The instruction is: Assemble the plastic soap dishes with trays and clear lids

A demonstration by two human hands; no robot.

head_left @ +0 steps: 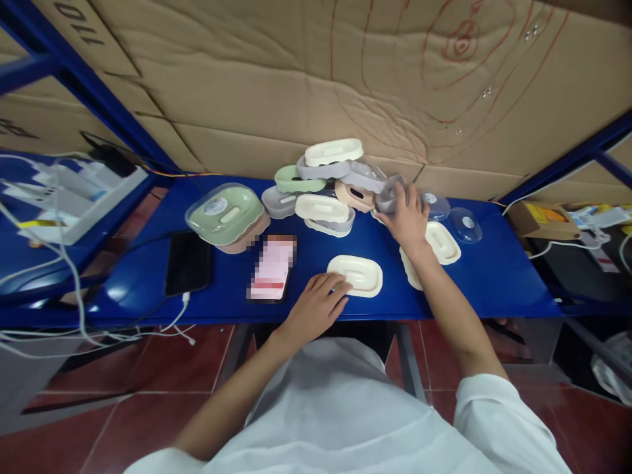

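Note:
My left hand (318, 303) rests at the near-left edge of a cream oval soap dish (366, 275). Its fingers are stretched out over the rim, and the dish lies flat on the blue table. Farther right, my right hand (411, 214) reaches into the pile, thumb and fingers around a grey wavy-edged soap dish (390, 192); its fingertips partly cover it. Below my right wrist are a cream dish (443, 242) and another cream piece (409, 268), partly hidden by the forearm. Clear lids (465, 226) lie just to the right.
A pile holds green (296, 179), pink (354, 195) and cream dishes (322, 208). At left sits a green dish with a clear lid (224, 214). A lit phone (271, 270) and a dark phone (187, 263) with a white cable lie nearby. Cardboard (276, 99) stands behind.

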